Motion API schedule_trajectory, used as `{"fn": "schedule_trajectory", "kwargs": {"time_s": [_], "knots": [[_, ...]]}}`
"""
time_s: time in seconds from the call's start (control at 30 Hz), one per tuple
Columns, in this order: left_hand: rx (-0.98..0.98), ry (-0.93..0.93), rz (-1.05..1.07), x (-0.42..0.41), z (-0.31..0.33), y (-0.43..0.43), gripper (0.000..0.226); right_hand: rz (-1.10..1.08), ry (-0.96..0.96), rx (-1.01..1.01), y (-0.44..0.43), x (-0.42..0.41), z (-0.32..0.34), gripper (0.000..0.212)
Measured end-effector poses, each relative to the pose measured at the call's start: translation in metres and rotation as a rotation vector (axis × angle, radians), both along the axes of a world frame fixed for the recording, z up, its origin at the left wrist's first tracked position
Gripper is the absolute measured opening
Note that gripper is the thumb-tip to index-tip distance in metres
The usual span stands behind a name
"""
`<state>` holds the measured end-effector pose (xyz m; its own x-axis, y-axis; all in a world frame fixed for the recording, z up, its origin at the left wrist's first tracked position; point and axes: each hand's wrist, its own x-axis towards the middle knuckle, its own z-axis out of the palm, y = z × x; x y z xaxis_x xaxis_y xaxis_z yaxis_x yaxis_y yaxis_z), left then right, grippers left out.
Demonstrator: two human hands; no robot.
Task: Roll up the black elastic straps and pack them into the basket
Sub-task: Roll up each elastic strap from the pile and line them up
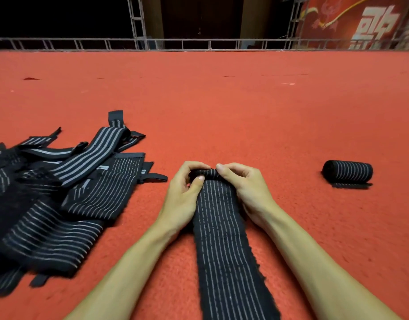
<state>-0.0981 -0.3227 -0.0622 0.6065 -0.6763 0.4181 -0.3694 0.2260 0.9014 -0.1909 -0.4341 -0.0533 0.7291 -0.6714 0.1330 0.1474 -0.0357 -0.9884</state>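
Head cam: left hand (183, 195) and right hand (244, 189) both pinch the strap (222, 227)'s rolled end, probably just started; loose tail trails back between the wrists.

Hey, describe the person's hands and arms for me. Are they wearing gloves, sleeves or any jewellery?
No gloves: the left hand and right hand are bare, with short, plain nails. The left forearm and right forearm are bare too, with no sleeve edge in view. No watch, ring or bracelet shows on either.
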Motion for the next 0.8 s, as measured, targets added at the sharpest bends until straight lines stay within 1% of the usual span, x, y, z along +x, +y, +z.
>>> {"fn": "schedule_trajectory", "kwargs": {"time_s": [0.07, 0.2, 0.27, 0.3, 0.4, 0.53, 0.63, 0.8], "knots": [[-0.016, 0.071, -0.004, 0.000, 0.001, -0.001, 0.027, -0.026, -0.020, -0.003, -0.003, -0.001, 0.000, 0.015], [0.030, 0.181, -0.037, -0.001, 0.000, -0.003, 0.026, -0.013, -0.013, -0.031, -0.003, -0.004, -0.001, 0.009], [0.055, 0.278, -0.073, -0.005, 0.001, -0.004, 0.019, 0.005, -0.015, -0.046, -0.003, -0.005, -0.001, 0.011], [0.076, 0.305, -0.069, -0.006, 0.001, -0.004, 0.021, 0.009, -0.016, -0.057, -0.003, -0.006, -0.001, 0.014], [0.149, 0.255, 0.029, -0.009, 0.001, -0.005, 0.025, 0.025, -0.037, -0.084, -0.002, -0.009, 0.000, 0.019], [0.132, 0.191, 0.060, -0.012, 0.004, -0.004, 0.033, 0.040, -0.071, -0.092, -0.001, -0.010, 0.001, 0.023], [0.119, 0.195, 0.064, -0.013, 0.006, -0.002, 0.023, 0.052, -0.096, -0.072, -0.001, -0.009, 0.001, 0.024], [0.127, 0.228, 0.023, -0.011, 0.009, 0.000, 0.012, 0.079, -0.069, -0.086, -0.001, -0.008, -0.002, 0.021]]}}
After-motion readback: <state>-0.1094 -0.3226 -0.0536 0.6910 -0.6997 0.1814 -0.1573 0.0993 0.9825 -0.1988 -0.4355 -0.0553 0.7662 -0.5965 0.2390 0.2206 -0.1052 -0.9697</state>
